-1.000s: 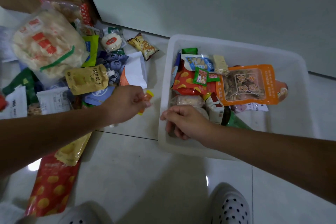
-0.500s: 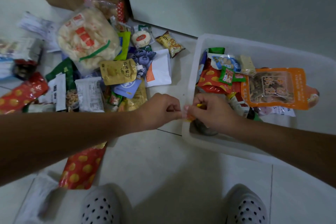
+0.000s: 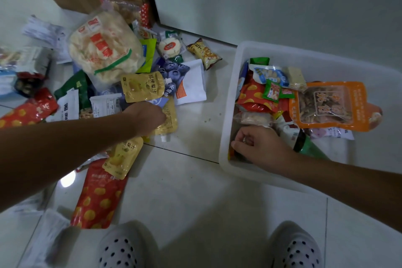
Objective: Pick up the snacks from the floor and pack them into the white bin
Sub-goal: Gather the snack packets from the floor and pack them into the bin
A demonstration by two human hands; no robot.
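Seemingly, the left hand was curled onto a yellow pouch on the floor; a flat pinch was advisable. The right hand, loosely closed, contents hidden, rested inside the white bin.

I have just the one view to work from, a wide-angle camera on the head, looking forward and steeply down at the floor. It sits close over the scene: both forearms run in from the lower edges, and two dotted slippers show at the bottom. The white bin fills the right half, the snack pile the left, with a wall across the top. Straight lines bow near the edges.
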